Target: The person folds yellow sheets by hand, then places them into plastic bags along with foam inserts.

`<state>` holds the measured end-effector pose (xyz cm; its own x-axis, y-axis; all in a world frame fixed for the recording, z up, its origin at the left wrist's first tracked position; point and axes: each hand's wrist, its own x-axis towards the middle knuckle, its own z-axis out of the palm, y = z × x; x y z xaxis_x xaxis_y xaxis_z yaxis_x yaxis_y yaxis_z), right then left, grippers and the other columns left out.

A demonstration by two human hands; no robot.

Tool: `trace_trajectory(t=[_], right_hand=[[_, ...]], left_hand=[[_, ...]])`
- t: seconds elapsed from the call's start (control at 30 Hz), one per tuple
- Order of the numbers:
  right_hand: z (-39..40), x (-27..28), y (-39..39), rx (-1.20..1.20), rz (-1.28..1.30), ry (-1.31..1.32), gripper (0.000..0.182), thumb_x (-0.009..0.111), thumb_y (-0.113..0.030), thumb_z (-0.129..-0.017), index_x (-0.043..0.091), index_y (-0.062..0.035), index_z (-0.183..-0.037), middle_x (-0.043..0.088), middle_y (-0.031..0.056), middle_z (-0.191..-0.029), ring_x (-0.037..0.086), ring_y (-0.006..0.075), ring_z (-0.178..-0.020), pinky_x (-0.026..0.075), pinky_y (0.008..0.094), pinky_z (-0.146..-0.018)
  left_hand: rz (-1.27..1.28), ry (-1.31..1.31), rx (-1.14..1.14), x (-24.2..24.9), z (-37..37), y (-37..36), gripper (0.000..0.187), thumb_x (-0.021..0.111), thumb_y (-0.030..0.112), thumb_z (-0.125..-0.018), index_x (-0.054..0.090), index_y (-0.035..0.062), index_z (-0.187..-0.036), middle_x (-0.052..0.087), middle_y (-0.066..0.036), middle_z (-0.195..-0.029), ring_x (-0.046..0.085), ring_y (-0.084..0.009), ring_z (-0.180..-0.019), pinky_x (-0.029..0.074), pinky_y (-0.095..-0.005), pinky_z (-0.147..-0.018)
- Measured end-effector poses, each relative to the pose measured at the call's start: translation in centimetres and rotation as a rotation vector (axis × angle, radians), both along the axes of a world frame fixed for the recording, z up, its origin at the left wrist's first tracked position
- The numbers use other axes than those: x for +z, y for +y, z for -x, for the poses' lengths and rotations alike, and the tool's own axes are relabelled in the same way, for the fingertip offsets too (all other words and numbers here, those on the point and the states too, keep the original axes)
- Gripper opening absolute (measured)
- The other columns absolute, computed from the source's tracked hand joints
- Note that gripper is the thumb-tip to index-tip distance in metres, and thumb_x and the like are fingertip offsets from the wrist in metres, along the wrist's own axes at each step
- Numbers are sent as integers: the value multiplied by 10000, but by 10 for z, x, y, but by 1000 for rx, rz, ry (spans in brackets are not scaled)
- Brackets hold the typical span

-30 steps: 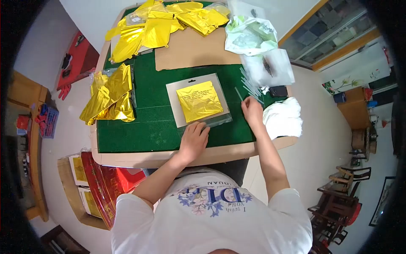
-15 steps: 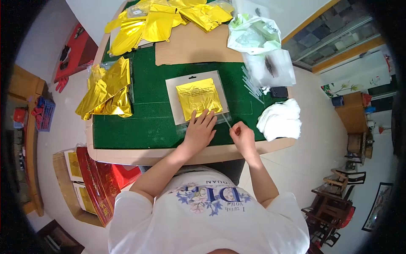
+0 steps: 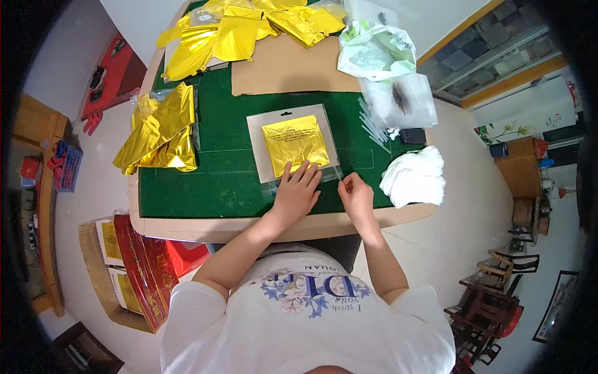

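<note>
A flat gold foil packet (image 3: 298, 142) with dark printed lines lies on a white hang-hole card (image 3: 256, 140), inside a clear plastic bag (image 3: 271, 186). My left hand (image 3: 296, 194) lies flat, fingers spread, its fingertips on the lower part of the gold packet and the bag. At the bag's lower right corner my right hand (image 3: 357, 196) is closed in a pinch on a thin clear straw (image 3: 340, 177). Most of the straw is hidden by the fingers and the bag's edge. Similar clear straws (image 3: 374, 128) lie in a loose row at the right of the green mat.
Gold foil pieces (image 3: 233, 37) pile at the far edge, near a cardboard sheet (image 3: 293, 68). More gold foil (image 3: 159, 134) lies left. To the right are a plastic bag (image 3: 377, 53), a black box (image 3: 412, 136) and a white cloth bundle (image 3: 413, 177). An open carton (image 3: 99, 274) stands lower left.
My right hand has stayed near the bag's lower right corner, and less of the clear straw shows beyond its fingers. My left hand keeps its place on the packet.
</note>
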<state>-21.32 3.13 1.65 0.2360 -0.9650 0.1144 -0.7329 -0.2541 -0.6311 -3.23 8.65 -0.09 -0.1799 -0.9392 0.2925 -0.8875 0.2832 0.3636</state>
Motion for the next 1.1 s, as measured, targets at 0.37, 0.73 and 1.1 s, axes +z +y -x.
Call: trace_trajectory(t=[0.37,0.73,1.1], right_hand=[[-17,10,-9,-14,-9,-298,135,599,24,-831,611,0,-964,632,170,-853,628,328,-714,501,377,-622],[-7,9,1,164,102,87,357,539,40,-807,657,-62,-1128,542,140,-928,549,314,-887,471,388,-778],[-6,11,-2,116,155,11,302,562,52,-793,666,-42,-1060,547,133,-914,555,311,-874,475,392,-758]], left_hand=[[6,-7,5,-2,0,0,486,630,262,-835,534,79,-1274,467,-97,-1380,394,-275,-1318,246,-536,-1099],[-5,-5,-2,-1,0,1,459,620,259,-848,543,69,-1259,457,-98,-1390,385,-276,-1325,234,-541,-1106],[-4,-6,8,3,0,2,429,631,246,-837,573,61,-1220,435,-111,-1405,347,-291,-1349,218,-549,-1111]])
